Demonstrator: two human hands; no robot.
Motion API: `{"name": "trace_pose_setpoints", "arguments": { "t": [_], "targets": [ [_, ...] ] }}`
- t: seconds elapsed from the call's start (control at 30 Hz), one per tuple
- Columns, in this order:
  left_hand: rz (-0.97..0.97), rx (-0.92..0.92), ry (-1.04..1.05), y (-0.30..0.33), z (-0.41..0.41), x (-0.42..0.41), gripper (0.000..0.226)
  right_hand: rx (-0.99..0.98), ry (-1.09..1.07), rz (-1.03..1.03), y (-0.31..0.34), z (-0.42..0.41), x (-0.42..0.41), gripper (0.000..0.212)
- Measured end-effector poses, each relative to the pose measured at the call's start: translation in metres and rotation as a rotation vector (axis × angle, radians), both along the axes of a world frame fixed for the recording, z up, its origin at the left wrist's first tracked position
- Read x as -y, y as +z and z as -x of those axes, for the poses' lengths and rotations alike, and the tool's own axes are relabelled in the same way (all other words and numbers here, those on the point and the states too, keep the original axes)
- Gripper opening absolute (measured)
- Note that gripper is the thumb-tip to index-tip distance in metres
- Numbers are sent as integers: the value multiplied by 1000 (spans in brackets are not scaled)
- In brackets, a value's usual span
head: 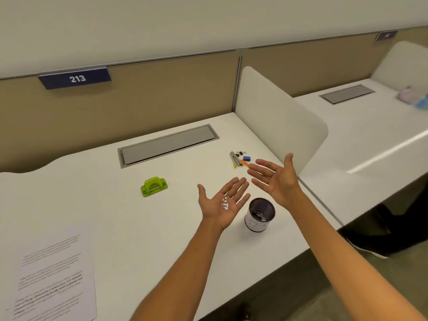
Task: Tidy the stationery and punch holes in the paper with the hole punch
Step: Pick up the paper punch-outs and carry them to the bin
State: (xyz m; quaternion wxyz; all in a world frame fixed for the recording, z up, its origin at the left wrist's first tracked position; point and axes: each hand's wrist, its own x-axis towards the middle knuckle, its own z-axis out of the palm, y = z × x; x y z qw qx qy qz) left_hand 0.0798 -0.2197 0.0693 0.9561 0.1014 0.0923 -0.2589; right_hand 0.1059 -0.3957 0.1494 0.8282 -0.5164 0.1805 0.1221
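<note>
On the white worktop (92, 205), printed paper (55, 276) lies at the near left, well apart from the green hole punch (154, 187). Both hands hover palm-up, fingers straight: right hand (275, 179) empty, left hand (225, 201) cupping white punched dots (224, 203) beside a small cup (259, 215). Stationery (239, 158) sits behind

Bright, even indoor light from overhead, no hard shadows; soft shade under the cup (259, 215). Glare streak on the neighbouring desk (379, 154) at right. Wide-angle bend: partition top (162, 61) curves, edges stretch. Overall soft w/ compression smear; printed paper (55, 279) text unreadable, far-right items blurred.
</note>
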Motion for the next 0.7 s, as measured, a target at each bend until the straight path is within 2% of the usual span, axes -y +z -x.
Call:
{"name": "trace_pose_setpoints", "arguments": {
  "t": [0.2, 0.4, 0.5, 0.6, 0.7],
  "targets": [
    [-178, -47, 33, -2, -10, 61, 110, -56, -13, 78, -26, 5, 49, 91],
    [-547, 23, 39, -5, -19, 100, 102, -41, 30, 280, -47, 8, 73, 87],
    [-728, 104, 62, -5, -17, 113, 92, 74, 62, 471, -61, 13, 73, 78],
    [-834, 149, 106, -5, -13, 125, 79, 279, 178, 665, -76, 23, 73, 73],
    [-908, 162, 97, -4, -7, 132, 82, 412, 325, 793, -89, 28, 77, 65]
  ]
}}
